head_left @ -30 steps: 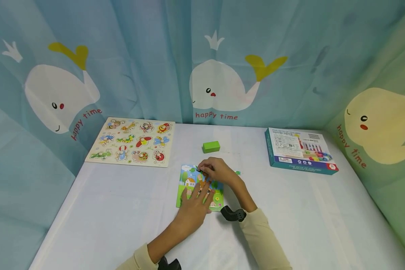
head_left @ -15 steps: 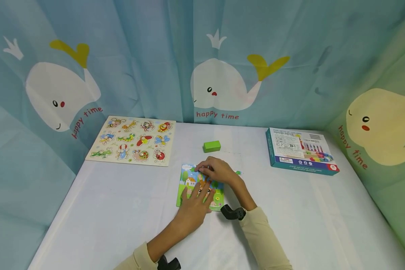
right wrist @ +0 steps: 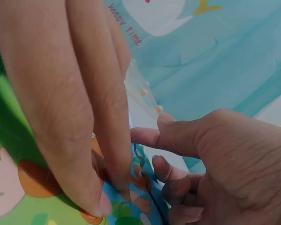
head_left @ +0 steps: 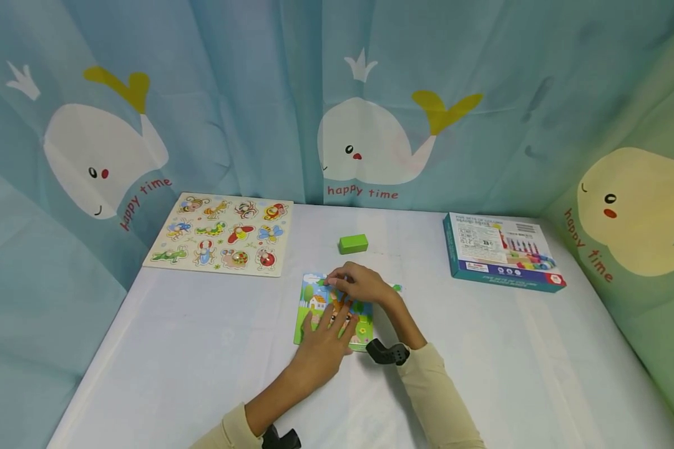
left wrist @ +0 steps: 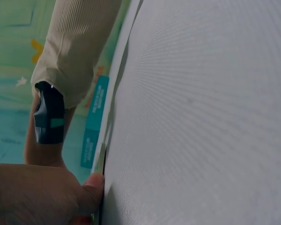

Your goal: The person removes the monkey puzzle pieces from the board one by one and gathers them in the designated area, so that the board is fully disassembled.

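A jigsaw puzzle point(head_left: 365, 337) lies flat at the middle of the table, printed with a house, a tree and an animal. My left hand point(head_left: 321, 350) rests on it with straight, spread fingers; in the right wrist view its fingertips press the picture. At the puzzle's far edge is my right hand point(head_left: 361, 284), its fingers curled and pinching at a puzzle piece point(right wrist: 143, 180), with a dark curved seam beside it. The hand hides most of that piece in the head view. Part of another printed piece point(head_left: 397, 287) shows beyond the right wrist.
A green block point(head_left: 353, 244) sits behind the puzzle. To the back left lies a wooden insect peg board point(head_left: 216, 252). A boxed toy set point(head_left: 502, 252) lies at the back right. A whale-print curtain point(head_left: 247, 125) borders the white table point(head_left: 191, 349).
The dark-edged piece seen under my right fingertips one second ago now lies lower and less visible. The right fingers have shifted slightly left; my left hand stays in place.
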Demonstrator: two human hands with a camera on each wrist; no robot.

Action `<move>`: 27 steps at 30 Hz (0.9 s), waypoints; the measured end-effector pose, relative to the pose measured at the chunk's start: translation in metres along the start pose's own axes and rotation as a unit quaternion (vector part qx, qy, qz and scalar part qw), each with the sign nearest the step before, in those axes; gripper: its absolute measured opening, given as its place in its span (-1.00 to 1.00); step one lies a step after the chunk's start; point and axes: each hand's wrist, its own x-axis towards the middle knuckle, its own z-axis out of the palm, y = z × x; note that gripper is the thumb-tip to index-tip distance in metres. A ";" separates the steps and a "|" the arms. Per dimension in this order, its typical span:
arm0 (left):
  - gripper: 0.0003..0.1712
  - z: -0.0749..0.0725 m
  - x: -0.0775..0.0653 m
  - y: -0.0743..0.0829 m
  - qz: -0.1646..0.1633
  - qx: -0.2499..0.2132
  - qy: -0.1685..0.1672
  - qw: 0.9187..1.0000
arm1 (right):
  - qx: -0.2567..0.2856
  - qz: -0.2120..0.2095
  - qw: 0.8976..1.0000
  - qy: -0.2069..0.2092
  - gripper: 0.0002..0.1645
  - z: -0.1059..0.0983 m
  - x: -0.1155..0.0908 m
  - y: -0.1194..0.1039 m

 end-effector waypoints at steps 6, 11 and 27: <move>-0.34 -0.001 0.000 0.000 -0.001 -0.005 -0.006 1.000 | 0.037 -0.044 0.998 -0.011 -0.69 -0.001 0.003 0.002; -0.34 -0.001 0.000 0.001 -0.005 -0.007 -0.015 1.000 | 0.044 -0.064 0.997 0.000 -0.70 0.001 0.003 0.004; -0.34 0.001 -0.001 0.001 0.001 0.003 0.002 1.000 | 0.029 0.008 0.999 0.042 -0.74 0.005 -0.002 0.000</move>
